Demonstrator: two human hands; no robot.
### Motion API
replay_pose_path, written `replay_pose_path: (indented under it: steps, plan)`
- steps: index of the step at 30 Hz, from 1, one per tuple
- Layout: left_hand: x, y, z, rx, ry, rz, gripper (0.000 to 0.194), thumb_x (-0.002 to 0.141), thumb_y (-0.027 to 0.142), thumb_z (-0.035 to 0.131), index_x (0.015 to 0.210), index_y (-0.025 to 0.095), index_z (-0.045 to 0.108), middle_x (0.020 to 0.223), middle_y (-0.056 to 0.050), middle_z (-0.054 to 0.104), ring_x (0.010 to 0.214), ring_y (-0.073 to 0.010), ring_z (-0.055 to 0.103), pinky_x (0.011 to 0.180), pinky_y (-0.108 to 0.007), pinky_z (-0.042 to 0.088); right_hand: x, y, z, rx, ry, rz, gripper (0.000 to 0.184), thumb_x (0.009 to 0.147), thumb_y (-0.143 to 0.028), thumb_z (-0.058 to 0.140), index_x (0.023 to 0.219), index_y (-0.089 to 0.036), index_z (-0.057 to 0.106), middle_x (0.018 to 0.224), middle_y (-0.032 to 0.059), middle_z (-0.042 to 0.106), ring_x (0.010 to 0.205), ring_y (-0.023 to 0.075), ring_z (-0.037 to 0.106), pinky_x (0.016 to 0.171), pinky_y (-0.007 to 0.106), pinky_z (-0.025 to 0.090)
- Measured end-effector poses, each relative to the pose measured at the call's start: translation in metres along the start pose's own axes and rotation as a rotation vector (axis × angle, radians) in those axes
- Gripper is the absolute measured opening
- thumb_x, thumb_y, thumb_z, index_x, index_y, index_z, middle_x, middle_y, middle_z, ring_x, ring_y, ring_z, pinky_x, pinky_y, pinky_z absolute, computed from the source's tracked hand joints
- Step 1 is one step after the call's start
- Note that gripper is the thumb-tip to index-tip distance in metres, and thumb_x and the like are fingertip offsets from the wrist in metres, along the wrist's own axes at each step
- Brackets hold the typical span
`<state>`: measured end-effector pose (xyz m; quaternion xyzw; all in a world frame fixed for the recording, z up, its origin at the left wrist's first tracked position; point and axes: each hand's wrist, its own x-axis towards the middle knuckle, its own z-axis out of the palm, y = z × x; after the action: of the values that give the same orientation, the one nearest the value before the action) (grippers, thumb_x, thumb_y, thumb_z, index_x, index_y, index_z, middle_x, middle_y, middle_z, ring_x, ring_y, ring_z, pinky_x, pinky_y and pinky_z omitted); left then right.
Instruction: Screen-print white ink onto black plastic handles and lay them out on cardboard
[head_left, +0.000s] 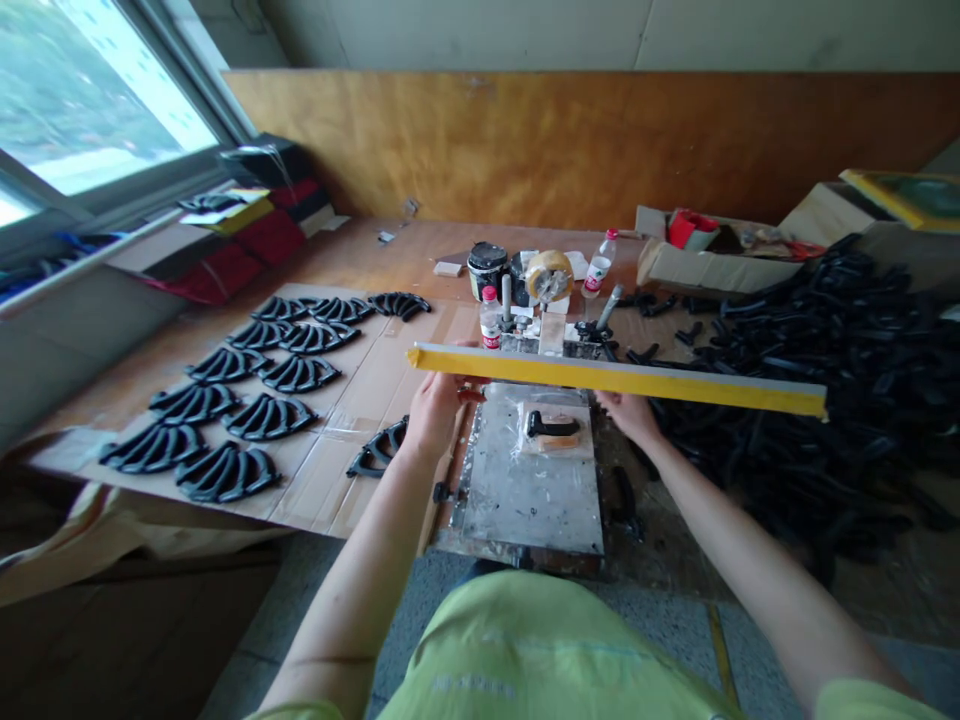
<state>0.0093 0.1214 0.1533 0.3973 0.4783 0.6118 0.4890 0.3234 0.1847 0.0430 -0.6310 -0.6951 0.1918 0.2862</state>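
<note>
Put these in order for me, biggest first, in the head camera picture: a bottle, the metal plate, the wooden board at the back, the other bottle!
1. Wooden board
2. Metal plate
3. Left bottle and right bottle: too alike to rank, and one may be nearer.

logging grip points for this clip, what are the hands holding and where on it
Both hands, left and right, seem to hold the yellow-edged frame, left near one end, right around mid-length
</note>
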Motion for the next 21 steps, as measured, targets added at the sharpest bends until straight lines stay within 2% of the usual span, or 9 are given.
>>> replay_pose_path:
  steps: [3, 5, 8, 10, 12, 14, 17, 19, 21]
  plan:
    - [-0.01, -0.023, 0.007, -0.012, 0.105, -0.028, 0.052, 0.087, 0.056, 0.045, 0.123, 0.018, 0.052, 0.099, -0.007, 0.068, 0.084, -0.0161, 0.064, 0.063, -0.023, 0.052, -0.034, -0.013, 0.029, -0.082, -0.194, -0.219, 0.021, 0.078, -0.026, 0.068, 0.098, -0.021, 0.066, 0.094, 0.0048, 0.067, 0.091, 0.0207, 0.061, 0.086, 0.035, 0.047]
    - [-0.033, -0.05, 0.011, 0.008, 0.018, -0.214, 0.057, 0.086, 0.06, 0.045, 0.122, 0.017, 0.052, 0.101, -0.01, 0.07, 0.085, -0.0183, 0.065, 0.062, -0.024, 0.052, -0.052, -0.031, 0.039, -0.159, -0.234, -0.303, 0.016, 0.081, -0.023, 0.066, 0.097, -0.021, 0.067, 0.099, 0.0063, 0.065, 0.096, 0.0214, 0.058, 0.09, 0.037, 0.044]
    - [-0.079, -0.093, 0.014, -0.014, -0.184, -0.618, 0.061, 0.082, 0.064, 0.051, 0.12, 0.016, 0.054, 0.108, -0.016, 0.069, 0.09, -0.0237, 0.067, 0.062, -0.029, 0.053, -0.08, -0.068, 0.046, -0.185, -0.178, -0.379, 0.012, 0.087, -0.026, 0.06, 0.095, -0.021, 0.067, 0.093, 0.0074, 0.063, 0.095, 0.0219, 0.056, 0.089, 0.037, 0.044]
    - [-0.103, -0.113, 0.011, -0.109, -0.161, -0.753, 0.054, 0.082, 0.061, 0.053, 0.11, 0.015, 0.058, 0.105, -0.015, 0.07, 0.09, -0.0236, 0.068, 0.063, -0.03, 0.054, -0.098, -0.087, 0.049, -0.138, -0.243, -0.537, 0.015, 0.09, -0.029, 0.056, 0.098, -0.023, 0.067, 0.09, 0.0061, 0.063, 0.094, 0.021, 0.056, 0.087, 0.034, 0.045]
    - [-0.116, -0.125, -0.004, -0.177, -0.066, -0.794, 0.043, 0.084, 0.056, 0.053, 0.097, 0.016, 0.06, 0.095, -0.013, 0.071, 0.082, -0.0209, 0.069, 0.059, -0.026, 0.052, -0.108, -0.09, 0.049, -0.076, -0.341, -0.637, 0.018, 0.093, -0.03, 0.052, 0.102, -0.025, 0.067, 0.09, 0.0038, 0.065, 0.091, 0.0183, 0.058, 0.083, 0.03, 0.046]
    - [-0.118, -0.131, -0.035, -0.155, 0.068, -0.796, 0.039, 0.087, 0.053, 0.05, 0.091, 0.016, 0.059, 0.09, -0.011, 0.072, 0.073, -0.0183, 0.069, 0.053, -0.023, 0.049, -0.105, -0.067, 0.042, -0.076, -0.31, -0.532, 0.021, 0.095, -0.027, 0.047, 0.103, -0.024, 0.066, 0.095, 0.0035, 0.067, 0.089, 0.0165, 0.061, 0.081, 0.028, 0.047]
    - [-0.112, -0.137, -0.104, -0.018, 0.367, -0.729, 0.045, 0.093, 0.053, 0.035, 0.091, 0.015, 0.06, 0.095, -0.013, 0.072, 0.07, -0.0159, 0.069, 0.052, -0.022, 0.048, -0.08, 0.002, 0.024, -0.294, -0.093, -0.089, 0.023, 0.092, -0.022, 0.047, 0.105, -0.018, 0.065, 0.101, 0.011, 0.068, 0.093, 0.0213, 0.064, 0.083, 0.032, 0.047]
    - [-0.108, -0.142, -0.151, 0.124, 0.555, -0.701, 0.05, 0.095, 0.051, 0.025, 0.091, 0.015, 0.059, 0.096, -0.014, 0.072, 0.072, -0.0155, 0.069, 0.054, -0.022, 0.048, -0.063, 0.051, 0.018, -0.481, -0.148, 0.178, 0.034, 0.085, -0.025, 0.056, 0.118, -0.014, 0.06, 0.1, 0.0171, 0.067, 0.092, 0.0263, 0.065, 0.079, 0.036, 0.048]
    - [-0.103, -0.149, -0.187, 0.242, 0.66, -0.722, 0.052, 0.096, 0.048, 0.019, 0.091, 0.013, 0.058, 0.091, -0.015, 0.072, 0.069, -0.0159, 0.069, 0.053, -0.023, 0.048, -0.055, 0.086, 0.016, -0.557, -0.295, 0.314, 0.046, 0.08, -0.022, 0.06, 0.125, -0.013, 0.056, 0.098, 0.019, 0.068, 0.091, 0.0293, 0.066, 0.075, 0.037, 0.049]
